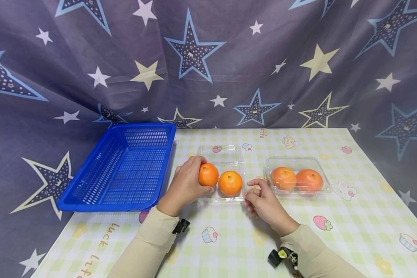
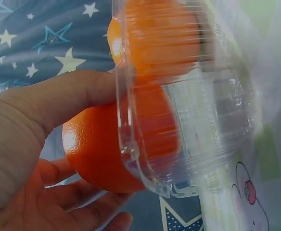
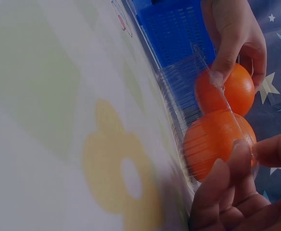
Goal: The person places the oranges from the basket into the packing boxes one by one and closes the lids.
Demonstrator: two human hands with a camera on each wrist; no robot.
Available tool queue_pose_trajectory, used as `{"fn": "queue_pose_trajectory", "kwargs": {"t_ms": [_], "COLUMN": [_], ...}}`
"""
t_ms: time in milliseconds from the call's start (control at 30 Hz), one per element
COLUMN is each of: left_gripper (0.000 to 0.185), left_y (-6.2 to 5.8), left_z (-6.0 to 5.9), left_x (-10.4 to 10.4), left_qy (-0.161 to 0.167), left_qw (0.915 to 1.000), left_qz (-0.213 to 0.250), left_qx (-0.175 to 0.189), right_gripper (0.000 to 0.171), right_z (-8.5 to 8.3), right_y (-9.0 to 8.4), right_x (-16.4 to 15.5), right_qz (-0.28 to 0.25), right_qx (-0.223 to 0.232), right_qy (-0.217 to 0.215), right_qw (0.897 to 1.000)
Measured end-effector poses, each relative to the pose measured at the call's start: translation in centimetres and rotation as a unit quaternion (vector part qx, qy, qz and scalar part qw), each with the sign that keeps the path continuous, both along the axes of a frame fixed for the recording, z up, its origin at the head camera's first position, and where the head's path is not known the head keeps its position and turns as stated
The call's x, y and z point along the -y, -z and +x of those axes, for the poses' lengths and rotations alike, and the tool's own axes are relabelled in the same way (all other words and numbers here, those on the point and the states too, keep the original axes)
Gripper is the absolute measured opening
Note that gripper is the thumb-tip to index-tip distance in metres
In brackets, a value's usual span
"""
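Orange in hand: your left hand (image 1: 184,186) has its thumb and fingers (image 2: 78,94) curled round a round, glossy orange fruit (image 1: 208,174) with finely dimpled peel, at the left end of the open clear plastic clamshell box (image 1: 222,197).
Second orange: a like orange fruit (image 1: 230,183) sits in the same box, just beside the first.
Right hand: your right hand (image 1: 262,200) pinches the box's right rim between fingertips (image 3: 241,154) and thumb.
Closed box: a second clear plastic box (image 1: 297,191) holds two more oranges, to the right.
Basket: a blue perforated plastic basket (image 1: 90,185) lies left on the checked counter (image 1: 361,216).
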State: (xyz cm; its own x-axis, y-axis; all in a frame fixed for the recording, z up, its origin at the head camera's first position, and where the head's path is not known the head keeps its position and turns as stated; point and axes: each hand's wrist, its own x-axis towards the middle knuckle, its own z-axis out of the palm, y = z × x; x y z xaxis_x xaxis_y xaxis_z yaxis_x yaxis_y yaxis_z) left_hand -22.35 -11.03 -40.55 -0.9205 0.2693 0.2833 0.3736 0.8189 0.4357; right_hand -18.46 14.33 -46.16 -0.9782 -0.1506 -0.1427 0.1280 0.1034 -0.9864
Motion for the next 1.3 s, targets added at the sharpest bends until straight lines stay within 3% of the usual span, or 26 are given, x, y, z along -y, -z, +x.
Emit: {"fn": "queue_pose_trajectory", "kwargs": {"t_ms": [1300], "left_gripper": [0.077], "left_y": [1.5], "left_z": [-0.2], "left_x": [-0.1], "left_qy": [0.019], "left_qw": [0.9993], "left_qz": [-0.033], "left_qx": [-0.006], "right_gripper": [0.040], "right_z": [0.0], "right_y": [0.1], "right_x": [0.2], "right_qz": [-0.004], "right_qx": [-0.003], "right_qy": [0.002], "right_qw": [1.000]}}
